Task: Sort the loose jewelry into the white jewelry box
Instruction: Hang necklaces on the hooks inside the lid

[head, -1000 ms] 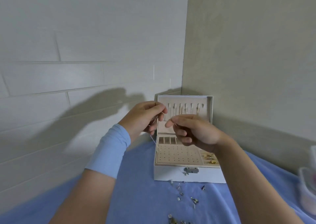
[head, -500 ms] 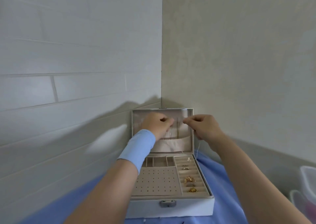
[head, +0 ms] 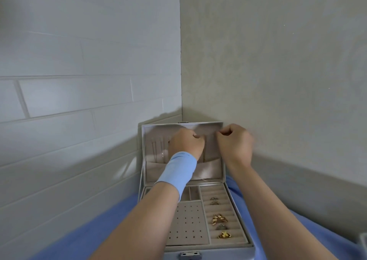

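Hands have moved up from in front of the white jewelry box to its upright lid. Left hand and right hand are each clenched in a fingertip pinch near the hooks, apparently stretching the fine chain, which is too thin to make out now. Hanging it looks imminent. The lining is beige and velvety, with a perforated stud panel and ribbed rolls gripping a gold butterfly ring. The box sits on soft blue cloth.
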The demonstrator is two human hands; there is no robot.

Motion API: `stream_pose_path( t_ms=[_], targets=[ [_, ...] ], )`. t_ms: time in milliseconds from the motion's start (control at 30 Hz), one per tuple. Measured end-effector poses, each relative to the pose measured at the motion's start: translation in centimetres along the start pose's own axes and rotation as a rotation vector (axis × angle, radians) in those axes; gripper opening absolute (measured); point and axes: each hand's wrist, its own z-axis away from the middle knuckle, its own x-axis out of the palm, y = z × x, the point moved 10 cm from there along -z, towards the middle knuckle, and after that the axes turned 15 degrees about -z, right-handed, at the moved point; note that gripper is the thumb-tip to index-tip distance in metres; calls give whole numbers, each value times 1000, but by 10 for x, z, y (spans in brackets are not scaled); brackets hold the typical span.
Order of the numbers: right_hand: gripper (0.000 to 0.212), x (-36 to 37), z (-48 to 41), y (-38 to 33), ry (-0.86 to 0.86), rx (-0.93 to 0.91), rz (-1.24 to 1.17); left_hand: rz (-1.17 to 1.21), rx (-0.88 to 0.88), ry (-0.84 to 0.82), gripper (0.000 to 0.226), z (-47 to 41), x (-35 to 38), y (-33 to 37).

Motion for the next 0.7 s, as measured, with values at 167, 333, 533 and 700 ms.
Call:
stream_pose_path(
  t_ms=[167, 333, 533, 700],
  targets=[
    [13, -2, 13, 18, -28, 79, 49, -2, -8, -50, 35, 6, 5, -4],
    [16, 3, 28, 36, -165, 233, 16, 31, 101, -227, 34, 20, 13, 1],
    [38, 16, 49, 26, -425, 552, -278, 371, 137, -532, 26, 54, 17, 12],
    [26, 23, 54, 16, -563, 532, -285, 200, 286, -658, 22, 74, 17, 18]
  ],
)
